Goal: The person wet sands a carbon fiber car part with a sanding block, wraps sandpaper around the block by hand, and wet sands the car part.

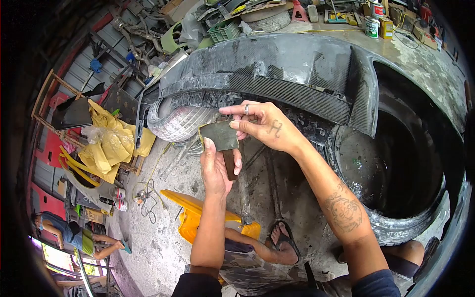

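A small piece of sandpaper [220,136], dark grey-green with a brown part hanging below it, is held up in front of me. My left hand [216,171] grips it from below, with the thumb on its face and the fingers behind. At its upper right corner, my right hand [264,123] pinches the edge between thumb and fingers; the index finger points left. Just beyond both hands lies a grey, dusty car bumper [292,54] with bare carbon-fibre weave along its lower strip. The bumper and the sandpaper appear apart.
Tyres [180,121] sit under the bumper, with a large one [396,230] at right. A yellow plastic stool [190,225] is below my arms. Brown paper [106,143] and panels lean at left, near another person [74,232]. Paint cans [372,27] stand at the back right.
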Motion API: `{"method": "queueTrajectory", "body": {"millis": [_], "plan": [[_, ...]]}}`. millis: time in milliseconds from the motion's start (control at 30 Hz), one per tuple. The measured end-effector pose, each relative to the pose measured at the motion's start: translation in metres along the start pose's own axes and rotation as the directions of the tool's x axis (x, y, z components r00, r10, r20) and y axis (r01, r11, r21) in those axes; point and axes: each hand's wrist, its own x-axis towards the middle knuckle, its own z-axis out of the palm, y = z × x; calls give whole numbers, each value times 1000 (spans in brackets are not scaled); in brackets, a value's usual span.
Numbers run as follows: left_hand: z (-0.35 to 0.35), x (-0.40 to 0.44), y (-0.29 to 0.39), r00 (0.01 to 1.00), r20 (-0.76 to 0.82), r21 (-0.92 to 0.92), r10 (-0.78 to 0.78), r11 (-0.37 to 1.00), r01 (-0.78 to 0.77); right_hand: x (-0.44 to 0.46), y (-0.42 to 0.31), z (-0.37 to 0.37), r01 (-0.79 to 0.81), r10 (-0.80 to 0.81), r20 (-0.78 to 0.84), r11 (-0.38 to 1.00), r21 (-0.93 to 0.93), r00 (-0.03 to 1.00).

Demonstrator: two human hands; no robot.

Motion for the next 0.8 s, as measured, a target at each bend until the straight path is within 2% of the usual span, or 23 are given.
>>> {"method": "queueTrajectory", "body": {"millis": [100, 300, 367, 500, 667, 800], "plan": [[-2, 0, 0, 1000, -11, 30, 2, 1000, -2, 1, 0, -1, 16, -16, 1, 999, -35, 1000], [-11, 2, -4, 998, 63, 32, -15, 999, 13, 0, -1, -4, 12, -13, -19, 998, -62, 1000], [-14, 2, -5, 993, 107, -50, -47, 997, 53, 0, -2, -4, 2, -3, -19, 999, -52, 1000], [-7, 1, -1, 996, 77, -88, -46, 995, 53, 0, -4, -6, 15, -15, -1, 998, -60, 1000], [-8, 1, 2, 988, 140, -132, -70, 987, 88, -1, -6, -7, -7, 7, 2, 999, -46, 1000], [-4, 0, 5, 992, 73, -119, -99, 987, 108, 0, -6, -8, -18, 20, 30, 999, -45, 999]]}}
